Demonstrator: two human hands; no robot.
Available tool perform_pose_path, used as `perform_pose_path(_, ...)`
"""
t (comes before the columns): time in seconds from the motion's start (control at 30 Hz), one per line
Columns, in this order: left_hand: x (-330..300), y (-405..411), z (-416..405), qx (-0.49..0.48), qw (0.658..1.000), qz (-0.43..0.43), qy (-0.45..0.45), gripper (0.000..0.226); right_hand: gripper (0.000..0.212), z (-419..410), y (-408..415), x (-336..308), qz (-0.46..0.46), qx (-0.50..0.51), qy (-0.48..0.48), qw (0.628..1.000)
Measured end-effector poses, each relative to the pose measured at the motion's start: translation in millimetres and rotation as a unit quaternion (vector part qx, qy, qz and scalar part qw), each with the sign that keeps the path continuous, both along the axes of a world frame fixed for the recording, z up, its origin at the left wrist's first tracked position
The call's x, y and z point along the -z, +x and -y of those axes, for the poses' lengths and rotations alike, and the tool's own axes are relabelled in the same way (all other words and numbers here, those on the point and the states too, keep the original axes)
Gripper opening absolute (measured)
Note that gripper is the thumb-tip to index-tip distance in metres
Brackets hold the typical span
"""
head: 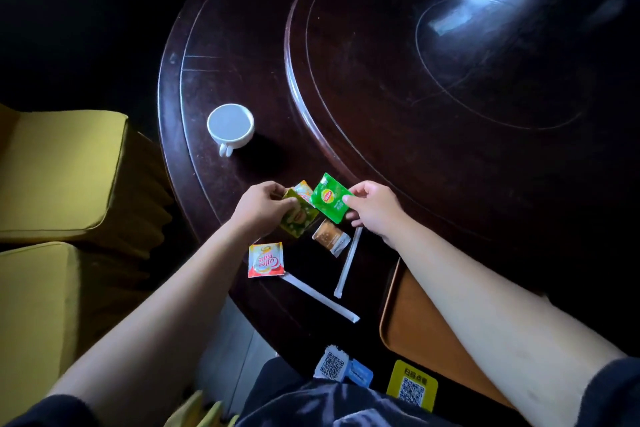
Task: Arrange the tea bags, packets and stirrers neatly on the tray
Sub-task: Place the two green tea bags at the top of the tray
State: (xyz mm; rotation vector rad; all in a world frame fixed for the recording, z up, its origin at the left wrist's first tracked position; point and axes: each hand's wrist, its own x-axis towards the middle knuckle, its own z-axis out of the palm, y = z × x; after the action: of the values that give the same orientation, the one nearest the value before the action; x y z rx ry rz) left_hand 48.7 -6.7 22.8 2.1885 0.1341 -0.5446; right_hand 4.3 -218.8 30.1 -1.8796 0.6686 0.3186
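Right hand (pixel 372 210) hiding stirrer (pixel 347 265) tip

Cup (pixel 230 126) behind packets (pixel 266 259); tray (pixel 412 329) (seemingly bare) right.

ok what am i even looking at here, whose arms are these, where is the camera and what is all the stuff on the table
There is no machine here. This single picture comes from a wide-angle camera worn on a person's head, looking down at their own two bare arms.

The right hand pinches a bright green tea bag packet by its edge. The left hand grips a yellow-green packet together with an orange one behind it.

On the dark round table lie a red and yellow creamer packet, a brown sachet and two white paper-wrapped stirrers. A white cup stands further back.

The brown tray sits under the right forearm, at the table's near edge. Its visible part holds none of the items yet.
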Motion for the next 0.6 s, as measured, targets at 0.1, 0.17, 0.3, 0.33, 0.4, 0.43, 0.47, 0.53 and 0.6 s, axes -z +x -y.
perform_pose_path(0.1, -4, -9, 5, -0.049, 0.988, -0.088, -0.119, 0.020, 0.003, 16, -29, -3, 0.004, 0.042, 0.046, 0.998)
perform_pose_path(0.17, -9, -18, 14, -0.060, 0.977, -0.121, -0.164, 0.024, 0.004, 29, -53, -5, 0.005, 0.071, 0.069, 0.995)
perform_pose_path(0.3, -15, -42, 43, -0.044, 0.971, -0.138, -0.192, 0.015, 0.002, 53, -105, -9, -0.008, 0.128, 0.100, 0.987)
perform_pose_path(0.33, -16, -50, 52, -0.038, 0.968, -0.143, -0.201, 0.016, 0.002, 60, -118, -9, -0.013, 0.143, 0.103, 0.984)
perform_pose_path(0.4, -16, -66, 71, -0.020, 0.966, -0.157, -0.204, 0.012, 0.002, 73, -144, -7, -0.022, 0.174, 0.107, 0.979)
perform_pose_path(0.43, -14, -73, 81, -0.008, 0.965, -0.166, -0.201, 0.008, 0.002, 80, -157, -5, -0.027, 0.192, 0.109, 0.975)
perform_pose_path(0.47, -13, -81, 91, 0.003, 0.964, -0.177, -0.199, 0.006, 0.003, 86, -169, -2, -0.032, 0.212, 0.112, 0.970)
perform_pose_path(0.53, -7, -94, 110, 0.024, 0.959, -0.203, -0.195, 0.008, 0.007, 98, -191, 4, -0.040, 0.252, 0.123, 0.959)
perform_pose_path(0.6, -2, -107, 127, 0.038, 0.958, -0.221, -0.178, 0.014, 0.013, 108, -208, 10, -0.044, 0.291, 0.147, 0.944)
